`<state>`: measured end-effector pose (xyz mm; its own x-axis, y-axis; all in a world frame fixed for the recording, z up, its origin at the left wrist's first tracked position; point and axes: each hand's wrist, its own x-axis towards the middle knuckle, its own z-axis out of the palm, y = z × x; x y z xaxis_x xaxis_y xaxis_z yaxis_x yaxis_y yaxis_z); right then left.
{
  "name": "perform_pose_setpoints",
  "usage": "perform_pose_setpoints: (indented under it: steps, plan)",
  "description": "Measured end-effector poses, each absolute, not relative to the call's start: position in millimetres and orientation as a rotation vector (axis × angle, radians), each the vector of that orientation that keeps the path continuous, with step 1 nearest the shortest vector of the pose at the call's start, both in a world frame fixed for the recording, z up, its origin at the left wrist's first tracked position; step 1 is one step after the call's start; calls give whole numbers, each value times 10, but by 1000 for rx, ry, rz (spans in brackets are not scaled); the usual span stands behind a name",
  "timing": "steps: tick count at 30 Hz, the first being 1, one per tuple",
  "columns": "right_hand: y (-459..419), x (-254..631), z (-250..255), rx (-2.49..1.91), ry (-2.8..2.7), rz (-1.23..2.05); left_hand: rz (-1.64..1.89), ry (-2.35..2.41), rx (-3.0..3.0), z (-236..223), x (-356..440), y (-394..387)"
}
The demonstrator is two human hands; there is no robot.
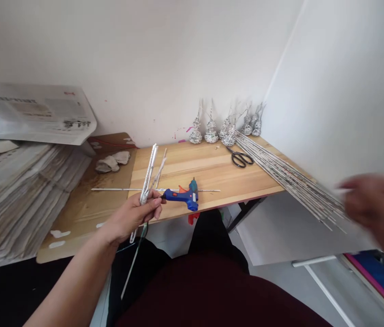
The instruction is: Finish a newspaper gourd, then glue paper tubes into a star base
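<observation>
My left hand (147,208) is closed around a small bunch of white rolled newspaper sticks (148,175), which point upward. One thin end hangs below the fist. Just right of its fingertips lies a blue glue gun (183,196) with an orange trigger, near the table's front edge. Behind these, a single long paper stick (113,189) lies across the wood. Far to the right, my right hand (374,211) is smeared by motion, beside the loose ends of a big bundle of paper sticks (283,175); its fingers cannot be made out.
Several woven gourd-shaped paper pieces (211,131) stand along the wall. Black-handled scissors (241,159) lie by the stick bundle. At left are a tall stack of newspapers (42,190), a sheet of cardboard (76,222) and a crumpled cloth (112,162). The wooden table (178,159) meets the wall.
</observation>
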<state>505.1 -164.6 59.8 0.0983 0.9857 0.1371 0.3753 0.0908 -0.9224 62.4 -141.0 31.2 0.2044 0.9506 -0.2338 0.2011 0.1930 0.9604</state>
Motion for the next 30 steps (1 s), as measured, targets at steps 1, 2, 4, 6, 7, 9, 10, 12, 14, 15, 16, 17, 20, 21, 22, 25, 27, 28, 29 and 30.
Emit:
perform_pose_setpoints:
  steps: [1,2,4,6,7,9,10,12,14,15,16,17,20,21,22,25,27,28,29,30]
  plan:
    - [-1664,4865,499,-1449,-1400,925,807,1249,1264,317,635,-1409]
    - [-1665,4642,392,-1451,-1367,1047,824,1238,1259,327,649,-1410]
    - [-1624,4130,178,-1417,-1362,1329,868,1223,1259,359,684,-1415]
    - [-1557,3626,20,-1312,-1464,1538,916,1213,1268,399,720,-1433]
    - [-1524,3410,-25,-1227,-1523,1628,938,1207,1272,418,737,-1450]
    - [-1467,3081,-47,-1073,-1522,1699,964,1187,1280,441,767,-1505]
    - [-1446,2970,-34,-1018,-1453,1739,961,1172,1285,441,782,-1542]
    - [-1422,2837,4,-926,-1236,1849,931,1133,1290,414,818,-1630]
    - [-1417,2783,22,-831,-994,1988,892,1077,1285,362,861,-1721]
    - [-1421,2772,16,-787,-900,2042,876,1047,1283,335,882,-1762]
    - [-1427,2768,3,-754,-832,2078,862,1026,1285,313,898,-1799]
    - [-1434,2766,-16,-736,-798,2096,848,1016,1295,299,904,-1830]
    - [-1457,2760,-74,-745,-862,2060,820,1060,1374,311,835,-1908]
    - [-1465,2754,-84,-759,-915,2036,826,1097,1399,324,780,-1935]
    - [-1474,2744,-88,-776,-971,2015,839,1140,1414,335,714,-1964]
    - [-1506,2686,-70,-829,-1120,1985,925,1260,1353,325,507,-2062]
    - [-1528,2627,-39,-853,-1202,1986,989,1289,1268,285,422,-2117]
    - [-1537,2594,-18,-853,-1244,1979,1021,1288,1234,264,405,-2137]
    - [-1545,2560,5,-847,-1292,1964,1052,1284,1211,245,404,-2152]
    - [-1551,2526,30,-839,-1345,1944,1079,1280,1198,231,418,-2161]
